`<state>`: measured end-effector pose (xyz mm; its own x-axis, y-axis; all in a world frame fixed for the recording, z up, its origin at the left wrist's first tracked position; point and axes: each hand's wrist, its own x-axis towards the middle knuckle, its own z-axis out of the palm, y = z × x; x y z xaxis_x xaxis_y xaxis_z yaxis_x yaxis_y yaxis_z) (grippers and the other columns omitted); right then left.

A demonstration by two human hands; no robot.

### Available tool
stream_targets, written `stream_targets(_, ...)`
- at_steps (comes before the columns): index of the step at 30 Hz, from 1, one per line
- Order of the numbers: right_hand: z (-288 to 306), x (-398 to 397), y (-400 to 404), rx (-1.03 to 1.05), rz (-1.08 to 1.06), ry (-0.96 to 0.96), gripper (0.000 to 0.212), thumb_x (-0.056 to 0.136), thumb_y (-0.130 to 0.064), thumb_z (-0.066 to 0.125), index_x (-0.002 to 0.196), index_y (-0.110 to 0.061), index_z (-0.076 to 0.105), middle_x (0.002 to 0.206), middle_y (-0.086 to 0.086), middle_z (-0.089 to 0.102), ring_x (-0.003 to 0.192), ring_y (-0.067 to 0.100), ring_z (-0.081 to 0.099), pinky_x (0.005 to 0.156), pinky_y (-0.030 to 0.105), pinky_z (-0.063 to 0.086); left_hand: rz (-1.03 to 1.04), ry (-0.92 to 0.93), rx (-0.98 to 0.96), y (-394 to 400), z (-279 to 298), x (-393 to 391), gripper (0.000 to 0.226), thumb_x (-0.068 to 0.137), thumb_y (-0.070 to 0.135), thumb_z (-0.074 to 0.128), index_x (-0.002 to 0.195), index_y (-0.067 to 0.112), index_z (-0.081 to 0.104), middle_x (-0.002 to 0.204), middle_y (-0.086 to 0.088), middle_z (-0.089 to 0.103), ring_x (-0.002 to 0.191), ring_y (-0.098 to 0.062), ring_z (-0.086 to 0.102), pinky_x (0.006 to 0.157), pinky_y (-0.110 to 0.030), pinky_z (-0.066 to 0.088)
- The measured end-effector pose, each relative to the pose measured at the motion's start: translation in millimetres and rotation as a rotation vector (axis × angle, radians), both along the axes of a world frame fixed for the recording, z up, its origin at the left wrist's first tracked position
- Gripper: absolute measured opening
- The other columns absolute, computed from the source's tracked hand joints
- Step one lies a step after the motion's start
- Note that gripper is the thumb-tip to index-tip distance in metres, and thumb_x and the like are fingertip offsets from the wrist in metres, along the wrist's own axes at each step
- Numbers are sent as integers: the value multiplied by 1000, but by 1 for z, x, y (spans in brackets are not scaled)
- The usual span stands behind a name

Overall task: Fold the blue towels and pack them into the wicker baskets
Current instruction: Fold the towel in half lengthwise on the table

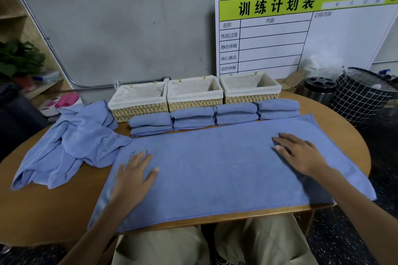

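One towel [215, 163] lay spread flat across the near side of the table [53, 211], its long edge running along the table's front edge and its right end hanging a little over the side. Both hands rested on it palm down with fingers straight and relaxed, gripping nothing: the left hand [133, 176] near the left end, the right hand [299, 155] toward the right end. This looked like the smoothing step, just ahead of the first fold. The next move would likely call for pinching two corners or an edge and carrying that side over to meet the opposite one, keeping the cloth flat so no crease got trapped.

Three baskets [195, 97] stood in a row at the back of the table, each with a pale cloth liner and, as far as could be seen, nothing inside. Just in front of them sat four stacks [215, 117] of folded towels, each seemingly two high, so about eight folded in all; none had been packed. To the left a heap [71, 144] of unfolded towels lay crumpled, its edge touching the spread towel; how many it held could not be told. By this count, folding was well along and packing not yet begun.
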<state>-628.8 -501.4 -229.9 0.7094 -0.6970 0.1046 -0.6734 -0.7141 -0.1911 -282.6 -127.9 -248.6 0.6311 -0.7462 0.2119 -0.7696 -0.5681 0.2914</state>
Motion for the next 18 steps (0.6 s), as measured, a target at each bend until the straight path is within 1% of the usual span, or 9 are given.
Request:
stream_targets(2, -3, -8, 5, -7, -25, -26, 62, 99, -61, 17, 150, -34, 40, 161, -7, 29, 148, 17, 26, 115, 42, 23, -37, -82, -118, 6, 5, -3, 58, 95, 54, 36, 127, 18, 68, 138, -1, 59, 119, -25, 62, 93, -45, 52)
stream_targets(4, -8, -14, 9, 26, -10, 51, 68, 95, -69, 5, 154, -41, 26, 164, -12, 16, 152, 17, 13, 119, 43, 16, -58, -94, -141, 14, 8, -8, 61, 90, 55, 33, 119, 20, 74, 127, 5, 64, 100, -18, 69, 81, -34, 54)
stream_targets(7, -7, -19, 13, 106, 11, 104, 85, 80, -81, -8, 155, -47, 12, 164, -20, 2, 153, 15, 1, 122, 43, 8, -40, -11, -107, 20, 10, -10, 64, 87, 61, 33, 124, 26, 71, 134, 9, 61, 105, -14, 66, 88, -34, 52)
stream_targets(8, -7, -18, 13, 116, 4, 109, 85, 79, -82, -7, 155, -47, 10, 164, -20, 1, 153, 15, 0, 122, 44, 7, -36, -13, -84, 22, 10, -11, 65, 86, 63, 32, 126, 28, 69, 136, 10, 59, 109, -15, 65, 90, -37, 52)
stream_targets(10, -4, -17, 14, 124, -2, 146, 73, 89, -77, 3, 155, -46, 9, 165, -17, 0, 153, 17, 1, 122, 44, 7, -43, -32, -36, 25, 6, -11, 65, 87, 65, 31, 130, 31, 66, 139, 10, 57, 115, -15, 62, 93, -39, 51)
stream_targets(11, -2, -16, 15, 112, -4, 160, 66, 94, -71, 11, 155, -46, 14, 165, -16, 5, 153, 18, 6, 121, 44, 11, -42, -26, -31, 24, 7, -9, 64, 87, 65, 31, 129, 31, 66, 138, 11, 56, 117, -14, 61, 94, -38, 51)
stream_targets(13, 5, -11, 8, 36, -25, 107, 51, 100, -61, 24, 146, -44, 37, 158, -12, 30, 144, 21, 30, 113, 44, 26, -47, 18, -56, 16, 14, -1, 53, 92, 60, 38, 120, 29, 70, 129, 14, 59, 113, -12, 61, 91, -33, 51)
stream_targets(15, 16, 3, -4, -34, -49, -28, 41, 101, -54, 29, 124, -38, 58, 133, -6, 55, 121, 25, 52, 96, 43, 40, -26, 69, -133, 1, 23, 18, 31, 100, 42, 53, 114, 22, 72, 119, 9, 63, 108, -16, 62, 88, -33, 51)
stream_targets(18, 25, 36, -26, -86, -4, -179, 28, 101, -38, 41, 98, -23, 65, 98, 2, 59, 93, 32, 61, 74, 45, 48, 26, 74, -185, -28, 33, 53, 20, 100, 22, 61, 115, 15, 72, 111, -1, 65, 100, -23, 64, 85, -33, 49)
